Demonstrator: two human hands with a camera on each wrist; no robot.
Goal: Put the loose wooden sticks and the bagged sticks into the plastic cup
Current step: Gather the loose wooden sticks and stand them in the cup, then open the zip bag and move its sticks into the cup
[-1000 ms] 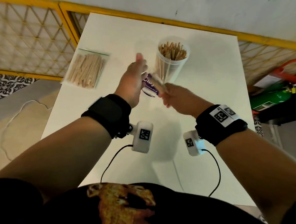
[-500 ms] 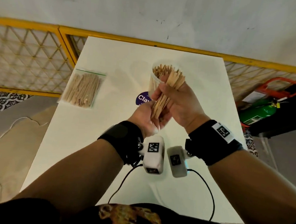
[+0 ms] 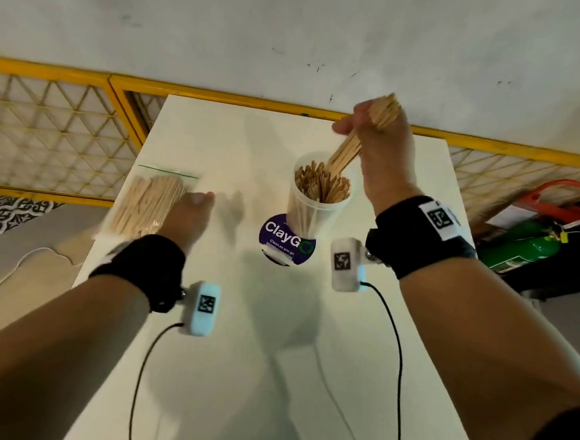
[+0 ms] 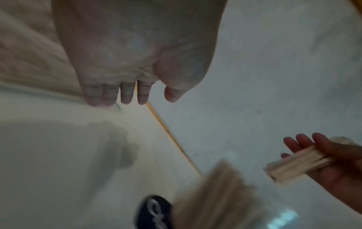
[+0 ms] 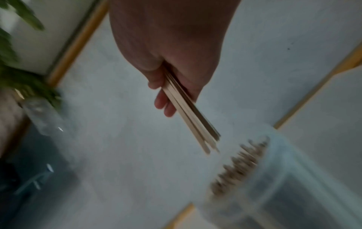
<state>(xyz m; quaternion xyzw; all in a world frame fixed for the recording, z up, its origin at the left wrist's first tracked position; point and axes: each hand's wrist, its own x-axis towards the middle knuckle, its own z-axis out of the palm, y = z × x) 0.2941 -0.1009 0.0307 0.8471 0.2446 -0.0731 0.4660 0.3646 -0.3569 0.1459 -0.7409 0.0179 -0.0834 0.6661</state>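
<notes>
A clear plastic cup [image 3: 316,214] full of upright wooden sticks stands mid-table. My right hand [image 3: 373,136] grips a bundle of loose sticks [image 3: 346,151] above the cup, their lower ends at its mouth; the right wrist view shows that bundle [image 5: 188,114] just short of the cup's rim [image 5: 274,155]. A clear zip bag of sticks [image 3: 149,201] lies flat at the table's left edge. My left hand [image 3: 193,209] lies on the bag's right side, fingers straight [image 4: 127,94].
The white table [image 3: 271,373] ends close at the left of the bag. A purple ClayGo sticker [image 3: 280,241] lies at the cup's base. A yellow lattice fence [image 3: 48,127] runs behind, and a green cylinder [image 3: 523,250] sits off the right edge.
My right hand has carried the loose bundle up and right to the cup's mouth. My left hand let go of the bundle and moved left onto the bag.
</notes>
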